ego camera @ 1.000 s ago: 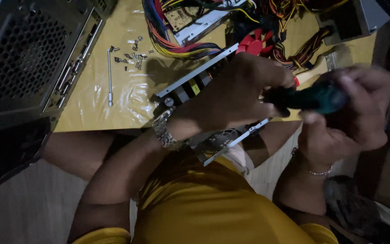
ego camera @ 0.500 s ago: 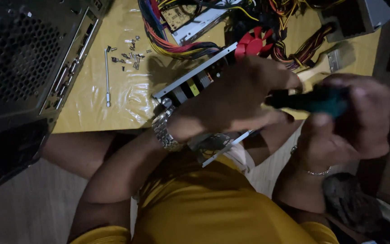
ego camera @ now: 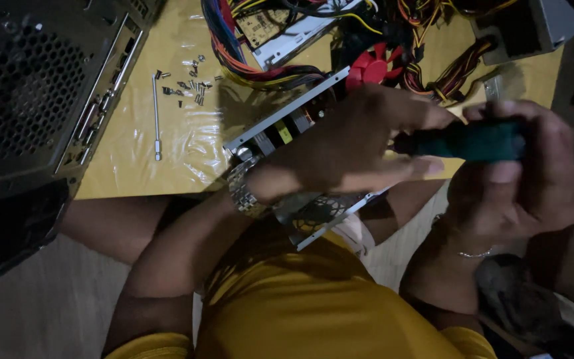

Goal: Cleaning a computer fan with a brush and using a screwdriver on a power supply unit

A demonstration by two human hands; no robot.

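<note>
From the head camera, looking straight down, the right hand [ego camera: 519, 179] is wrapped tight around the dark green handle of a screwdriver [ego camera: 463, 141], which lies roughly level and points left. The left hand [ego camera: 350, 149] has its fingers stretched out and close together over the tool's front end; whether they pinch the shaft cannot be told. Under that hand sits an open metal power supply unit [ego camera: 280, 129], tilted, resting partly on the edge of the surface [ego camera: 127, 153] and partly over the person's lap. Its innards show and a perforated grille panel [ego camera: 317, 216] hangs below it, so the casing looks well opened; whether any screws remain in it is hidden. A small heap of loose screws [ego camera: 191, 83] and a long thin bit [ego camera: 156, 116] lie well apart to the left. The surface is yellow under clear plastic, crowded at the far side with coloured cable bundles [ego camera: 247, 56], a red fan [ego camera: 373, 66] and a grey metal box [ego camera: 533, 26]. A black computer case [ego camera: 28, 100] stands on the left above a pale floor [ego camera: 28, 312]; the room is dim.
</note>
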